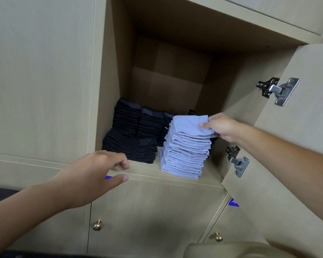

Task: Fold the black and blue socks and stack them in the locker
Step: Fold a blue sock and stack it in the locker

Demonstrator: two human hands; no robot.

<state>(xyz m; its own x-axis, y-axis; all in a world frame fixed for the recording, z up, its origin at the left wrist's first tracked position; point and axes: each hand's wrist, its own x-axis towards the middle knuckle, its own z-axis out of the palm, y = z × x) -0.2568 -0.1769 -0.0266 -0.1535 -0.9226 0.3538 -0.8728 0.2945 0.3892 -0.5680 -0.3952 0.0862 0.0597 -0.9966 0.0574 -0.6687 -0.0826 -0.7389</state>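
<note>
- Left hand (pixel 95 174): nearest, hovering at the shelf's (pixel 147 172) front edge, fingers loosely curled, holding nothing.
- Right hand (pixel 220 127): pinching the top blue sock (pixel 190 125), folded, on the blue stack (pixel 185 155).
- Black stacks (pixel 134 135): left of and behind the blue, inside the locker (pixel 166 71).
- Door (pixel 287 127): swung open at right, hinges (pixel 276 90) showing.
</note>
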